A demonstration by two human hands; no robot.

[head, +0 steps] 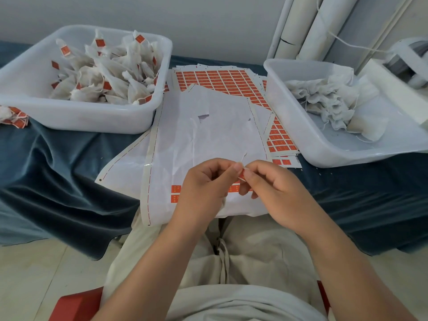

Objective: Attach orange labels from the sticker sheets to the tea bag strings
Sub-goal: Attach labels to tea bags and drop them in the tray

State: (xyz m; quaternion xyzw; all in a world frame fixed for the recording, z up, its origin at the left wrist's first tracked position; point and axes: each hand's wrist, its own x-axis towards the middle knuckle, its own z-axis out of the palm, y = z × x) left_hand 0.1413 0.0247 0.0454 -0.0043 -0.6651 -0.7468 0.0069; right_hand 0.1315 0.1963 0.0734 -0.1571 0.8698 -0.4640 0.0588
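Head view, one frame. I am watching both hands working just above the near end of the used sticker sheet [185,140].

The left hand [203,181] and the right hand [275,191] are meeting fingertip to fingertip. Their fingers are curled in narrow, and both are pinching one orange label [241,176]. A thin white string [243,158] is poking up from between the fingertips, so I am judging that the label is being folded shut over it. The tea bag on this string is hidden, and I cannot tell where it is hanging.

Risks I am logging:
- If the string is sliding sideways while the halves are closing, the label is gluing to itself alone and coming off at the first tug.
- The glue is touching skin, so on a slow release the label may be lifting away with a finger.
- A skewed fold is leaving glue bare, and that could be snagging the labelled bags [111,75] piling up in the left tub [23,98].
- Only a few spare labels [175,193] are showing on the near sheet. The full sheet [220,79] is lying further back between the tubs, so reaching for it could be dragging loose backing paper off the blue cloth [58,170].
- The unlabelled bags [324,100] in the right tub [301,144] are lying tangled, so pulling one string is likely bringing up several.
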